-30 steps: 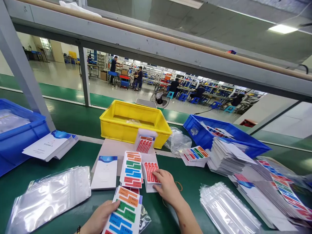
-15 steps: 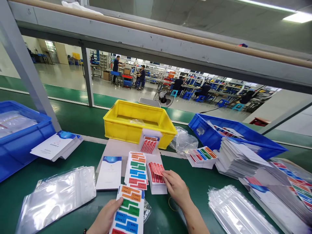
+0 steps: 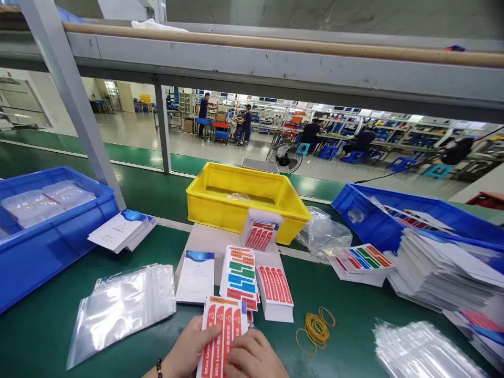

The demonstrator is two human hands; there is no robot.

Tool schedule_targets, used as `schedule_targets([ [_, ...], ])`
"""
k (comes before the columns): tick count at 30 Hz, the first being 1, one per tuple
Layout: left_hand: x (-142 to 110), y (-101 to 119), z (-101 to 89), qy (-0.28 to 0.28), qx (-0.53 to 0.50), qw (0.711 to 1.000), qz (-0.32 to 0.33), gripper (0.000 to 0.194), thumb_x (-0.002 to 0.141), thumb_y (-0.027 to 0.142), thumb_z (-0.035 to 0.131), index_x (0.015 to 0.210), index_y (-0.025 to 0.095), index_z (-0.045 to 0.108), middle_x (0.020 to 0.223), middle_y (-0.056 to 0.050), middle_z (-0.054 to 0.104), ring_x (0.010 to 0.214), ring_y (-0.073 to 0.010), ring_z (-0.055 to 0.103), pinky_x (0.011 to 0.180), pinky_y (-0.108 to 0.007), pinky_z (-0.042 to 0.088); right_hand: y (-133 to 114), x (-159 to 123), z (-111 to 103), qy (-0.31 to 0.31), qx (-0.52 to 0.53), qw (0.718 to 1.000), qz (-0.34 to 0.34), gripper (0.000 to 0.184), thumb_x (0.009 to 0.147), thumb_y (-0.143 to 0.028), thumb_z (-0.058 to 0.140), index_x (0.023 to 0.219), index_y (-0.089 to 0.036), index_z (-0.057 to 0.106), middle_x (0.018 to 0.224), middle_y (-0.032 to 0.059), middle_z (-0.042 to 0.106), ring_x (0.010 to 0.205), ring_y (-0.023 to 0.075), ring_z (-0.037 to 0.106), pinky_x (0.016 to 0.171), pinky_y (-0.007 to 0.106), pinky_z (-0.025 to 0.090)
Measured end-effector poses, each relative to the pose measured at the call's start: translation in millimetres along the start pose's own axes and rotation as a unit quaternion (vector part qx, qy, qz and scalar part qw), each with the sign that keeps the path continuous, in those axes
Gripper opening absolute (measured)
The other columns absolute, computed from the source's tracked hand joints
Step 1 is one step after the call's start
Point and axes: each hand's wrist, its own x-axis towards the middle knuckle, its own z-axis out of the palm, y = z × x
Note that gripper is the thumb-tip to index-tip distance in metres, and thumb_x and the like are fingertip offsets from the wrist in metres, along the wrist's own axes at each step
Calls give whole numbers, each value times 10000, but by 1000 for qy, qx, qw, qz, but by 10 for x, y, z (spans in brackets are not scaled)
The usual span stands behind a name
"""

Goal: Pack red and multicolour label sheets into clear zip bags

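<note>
Gripping a red sticker sheet (image 3: pixel 225 321) by its left side, the left hand (image 3: pixel 186 347) held it over the near middle of the green counter (image 3: pixel 342 349). Right hand (image 3: pixel 255 358) curled against the sheet's right side; could not tell whether it pinched. Rubber bands (image 3: pixel 316 331) lay right; a yellow bin (image 3: pixel 220 212) stood at the far side.
</note>
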Motion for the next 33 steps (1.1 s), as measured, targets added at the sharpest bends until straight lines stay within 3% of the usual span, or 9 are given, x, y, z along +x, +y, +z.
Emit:
schedule_targets([
  [3, -18, 5, -7, -10, 23, 1000, -18, 374, 660, 370, 731, 888, 80, 669, 788, -139, 715, 685, -223, 666, 703, -331, 488, 80, -103, -100, 72, 124, 959, 244, 238, 869, -321, 508, 1063, -201, 579, 927, 93, 659, 809, 210, 619, 699, 321, 492],
  [6, -36, 25, -4, -3, 90, 995, -35, 404, 663, 430, 713, 901, 107, 662, 761, -115, 711, 679, -209, 656, 703, -324, 485, 92, -100, -114, 93, 356, 789, 492, 386, 819, -443, 558, 1118, -200, 546, 945, 107, 653, 780, 221, 638, 656, 328, 511],
  [8, -41, 51, -2, -17, 161, 986, -31, 426, 673, 482, 679, 890, 115, 663, 756, -103, 705, 685, -208, 642, 689, -314, 480, 114, -60, -98, 55, 500, 690, 521, 441, 729, -493, 648, 1021, -166, 602, 876, 99, 674, 753, 230, 649, 670, 345, 512],
  [9, -40, 66, -2, -30, 206, 978, -18, 429, 687, 497, 656, 889, 118, 665, 773, -99, 701, 707, -212, 634, 693, -312, 476, 142, -43, -99, 54, 533, 665, 520, 437, 684, -490, 691, 954, -152, 631, 846, 95, 682, 754, 237, 651, 694, 357, 509],
  [12, -33, 113, -6, -25, 379, 923, 60, 339, 750, 451, 593, 850, 136, 669, 798, -73, 676, 757, -206, 595, 711, -291, 452, 297, -38, -171, 169, 498, 652, 546, 368, 633, -435, 749, 840, -144, 664, 773, 73, 696, 741, 236, 653, 707, 355, 509],
  [15, -35, 133, 8, 22, 545, 830, 119, 227, 788, 333, 549, 685, 158, 651, 681, -31, 618, 671, -168, 539, 645, -250, 411, 448, -77, -282, 316, 442, 623, 563, 370, 614, -422, 763, 854, -161, 660, 766, 60, 700, 694, 231, 652, 634, 345, 526],
  [19, -57, 110, 76, -60, 633, 756, 158, 224, 821, 256, 485, 690, 183, 650, 708, -39, 595, 711, -173, 536, 671, -249, 398, 455, -82, -308, 347, 447, 612, 552, 374, 622, -416, 758, 878, -161, 660, 782, 66, 701, 658, 223, 648, 587, 343, 533],
  [26, -40, 116, 152, -39, 576, 803, 150, 233, 850, 264, 451, 725, 191, 633, 917, -66, 569, 881, -202, 544, 788, -276, 434, 417, -85, -311, 243, 458, 676, 524, 316, 679, -400, 725, 869, -154, 666, 833, 75, 700, 774, 230, 643, 746, 379, 510],
  [33, 3, 10, 73, -36, 567, 803, 182, 236, 835, 312, 474, 718, 187, 636, 942, -85, 520, 907, -227, 525, 798, -303, 456, 384, -75, -228, 133, 497, 684, 517, 338, 690, -404, 701, 908, -154, 638, 779, 49, 678, 717, 199, 631, 713, 351, 488],
])
